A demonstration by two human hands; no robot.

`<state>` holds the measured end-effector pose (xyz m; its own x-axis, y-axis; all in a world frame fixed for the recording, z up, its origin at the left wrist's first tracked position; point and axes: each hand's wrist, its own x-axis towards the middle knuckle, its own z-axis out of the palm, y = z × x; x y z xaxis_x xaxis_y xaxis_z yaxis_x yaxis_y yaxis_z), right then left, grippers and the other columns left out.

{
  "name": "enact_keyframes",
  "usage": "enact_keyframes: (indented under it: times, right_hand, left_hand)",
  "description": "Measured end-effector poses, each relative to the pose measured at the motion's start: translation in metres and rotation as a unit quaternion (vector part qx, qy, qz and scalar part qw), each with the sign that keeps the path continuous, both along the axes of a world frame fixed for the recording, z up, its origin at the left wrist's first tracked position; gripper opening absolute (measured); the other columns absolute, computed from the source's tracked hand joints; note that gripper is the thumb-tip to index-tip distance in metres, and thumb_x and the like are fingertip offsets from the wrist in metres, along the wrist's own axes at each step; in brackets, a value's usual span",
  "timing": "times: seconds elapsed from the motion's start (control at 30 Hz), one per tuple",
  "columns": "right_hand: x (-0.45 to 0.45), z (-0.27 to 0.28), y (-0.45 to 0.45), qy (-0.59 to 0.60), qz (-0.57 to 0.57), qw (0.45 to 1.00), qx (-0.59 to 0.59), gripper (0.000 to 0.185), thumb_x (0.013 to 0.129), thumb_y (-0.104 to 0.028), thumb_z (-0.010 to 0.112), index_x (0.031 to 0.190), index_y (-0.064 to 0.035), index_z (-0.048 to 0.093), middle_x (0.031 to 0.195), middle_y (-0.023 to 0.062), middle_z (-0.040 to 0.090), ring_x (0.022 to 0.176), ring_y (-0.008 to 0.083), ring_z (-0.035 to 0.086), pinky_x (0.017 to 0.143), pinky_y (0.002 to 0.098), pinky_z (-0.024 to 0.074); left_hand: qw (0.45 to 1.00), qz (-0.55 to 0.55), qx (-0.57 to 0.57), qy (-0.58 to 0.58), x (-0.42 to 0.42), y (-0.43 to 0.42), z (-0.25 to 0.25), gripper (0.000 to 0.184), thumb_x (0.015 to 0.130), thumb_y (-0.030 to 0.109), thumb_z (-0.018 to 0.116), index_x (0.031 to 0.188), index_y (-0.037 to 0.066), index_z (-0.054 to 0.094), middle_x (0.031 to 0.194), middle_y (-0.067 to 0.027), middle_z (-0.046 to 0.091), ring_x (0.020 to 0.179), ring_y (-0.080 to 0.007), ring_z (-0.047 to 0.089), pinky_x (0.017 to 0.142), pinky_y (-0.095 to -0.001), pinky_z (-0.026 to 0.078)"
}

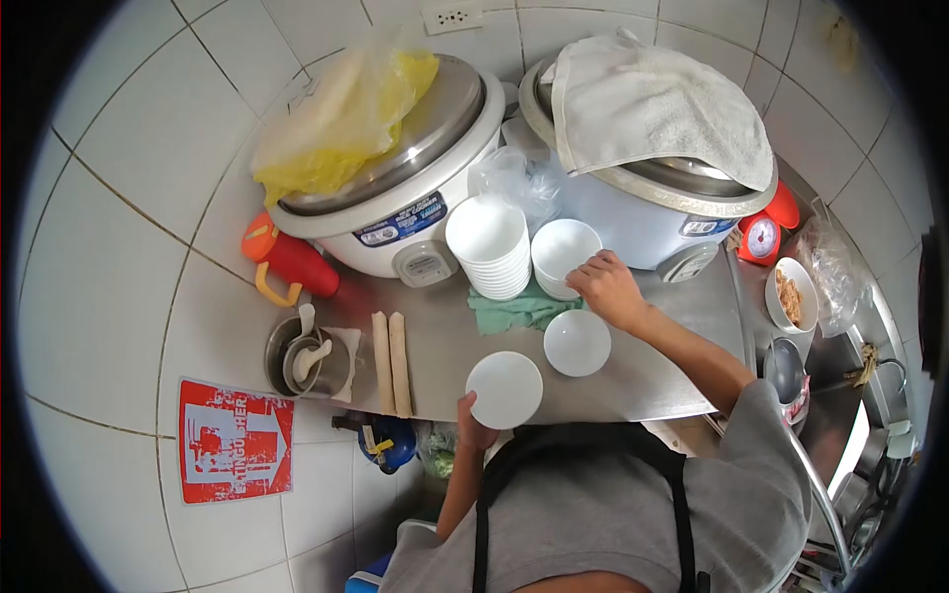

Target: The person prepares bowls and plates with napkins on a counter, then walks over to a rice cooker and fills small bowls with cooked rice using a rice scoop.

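My left hand (476, 423) grips the edge of a round white bowl (506, 388) close to the counter's front edge. At the short stack of white bowls (563, 247), my right hand (607, 289) has its fingers closed on the rim of the top one; how many bowls it pinches is hidden. Another white bowl (577, 344) sits on the counter just below that hand. A taller stack of white bowls (486, 247) stands to the left of the short one. Under the stacks lies a green cloth (514, 312).
Two large rice cookers (395, 212) (633, 212) stand behind the bowls, topped by a yellow plastic bag (346, 128) and a white towel (657, 109). Leftward are a red mug (287, 262), a metal pot (287, 358) and two pale rods (390, 366). A red scale (760, 239) and a food bowl (806, 296) sit right.
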<state>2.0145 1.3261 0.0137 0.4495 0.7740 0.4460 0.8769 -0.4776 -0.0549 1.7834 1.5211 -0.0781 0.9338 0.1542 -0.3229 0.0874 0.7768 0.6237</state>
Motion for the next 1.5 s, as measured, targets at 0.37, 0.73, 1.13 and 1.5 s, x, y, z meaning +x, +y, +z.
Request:
enact_keyframes:
  times: [0.37,0.73,1.13,1.5]
  right_hand:
    - [-0.085,0.028,0.03,0.057,0.297,0.939,0.164,0.014,0.073,-0.012,0.061,0.081,-0.003,0.056,0.073,0.0069,0.054,0.07,0.0228,0.052,0.062,0.0331,0.0444]
    - [-0.084,-0.002,0.055,0.101,0.246,0.964,0.03,0.024,0.075,-0.019,0.058,0.095,-0.006,0.059,0.091,0.0079,0.059,0.095,0.0235,0.053,0.079,0.0355,0.0426]
    - [0.265,0.195,-0.11,0.016,-0.119,0.991,0.054,0.041,0.081,-0.018,0.056,0.12,-0.0113,0.047,0.104,0.0185,0.056,0.097,0.0372,0.052,0.084,0.0434,0.0409]
    - [0.161,0.28,-0.135,-0.161,-0.314,0.932,0.086,0.038,0.084,-0.018,0.048,0.122,-0.0111,0.048,0.102,0.0242,0.056,0.099,0.0396,0.051,0.08,0.0488,0.043]
  left_hand:
    - [0.968,0.119,-0.045,-0.218,-0.031,-0.011,0.045,0.085,0.076,0.071,0.034,0.129,0.005,0.037,0.12,-0.0238,0.047,0.11,-0.0398,0.046,0.089,-0.0533,0.04]
    - [0.927,0.322,0.034,-0.19,-0.034,-0.009,0.062,0.081,0.076,0.073,0.033,0.128,0.011,0.04,0.122,-0.0152,0.048,0.111,-0.0396,0.045,0.088,-0.0519,0.042]
    - [0.939,0.282,0.04,-0.194,-0.02,-0.019,0.057,0.083,0.076,0.071,0.039,0.13,0.008,0.038,0.128,-0.0171,0.042,0.119,-0.0373,0.038,0.099,-0.0507,0.032]
    - [0.95,0.281,0.054,-0.121,0.016,-0.034,0.07,0.088,0.073,0.073,0.038,0.131,0.007,0.036,0.123,-0.02,0.045,0.103,-0.034,0.052,0.075,-0.0367,0.05]
